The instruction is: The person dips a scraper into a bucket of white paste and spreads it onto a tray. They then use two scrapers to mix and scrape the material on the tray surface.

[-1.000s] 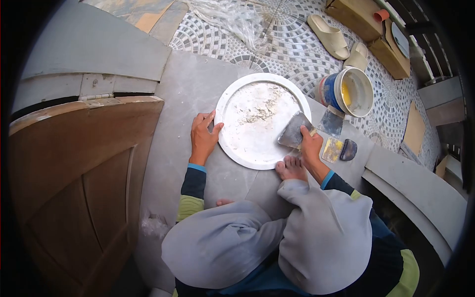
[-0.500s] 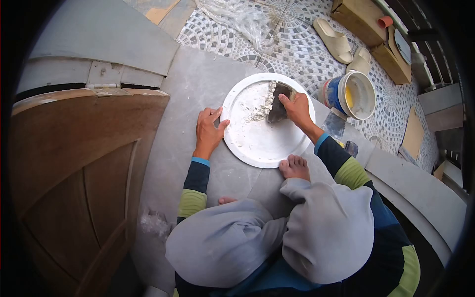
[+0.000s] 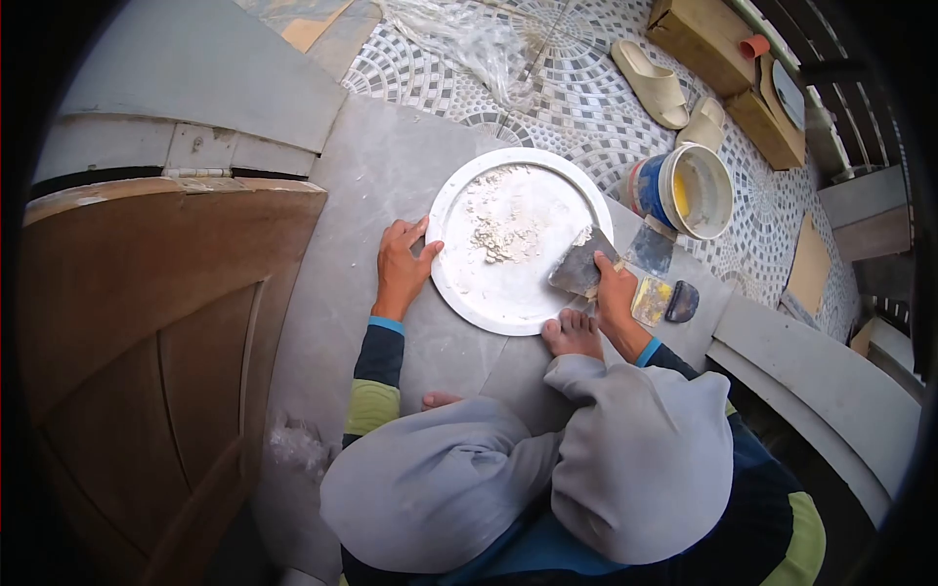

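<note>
Grey slab flooring (image 3: 391, 166) forms the work surface, bordered beyond by patterned mosaic tile (image 3: 586, 107). At far left, a brown wooden door panel (image 3: 147, 322) lies flat beside the slab. Moving right, the left hand (image 3: 401, 264) rests palm down on the slab with its thumb and fingertips pressed against the left rim of a round white disc (image 3: 508, 293), steadying it without enclosing it. The disc lies flat on the slab, its face carrying a patch of crumbled whitish filler (image 3: 503, 234) near the centre. At the disc's right edge, the right hand (image 3: 616, 288) is clenched around the handle of a wide putty knife (image 3: 583, 264), whose grey blade lies tilted on the disc surface just inside the rim. A bare foot (image 3: 575, 334) sits just below the disc, touching its lower rim. Immediately right of the hand lie two further scrapers (image 3: 664, 298) on the slab. Beyond them stands a blue bucket (image 3: 684, 190) with a white interior. Pale sandals (image 3: 650, 83) rest on the tile at upper right.
</note>
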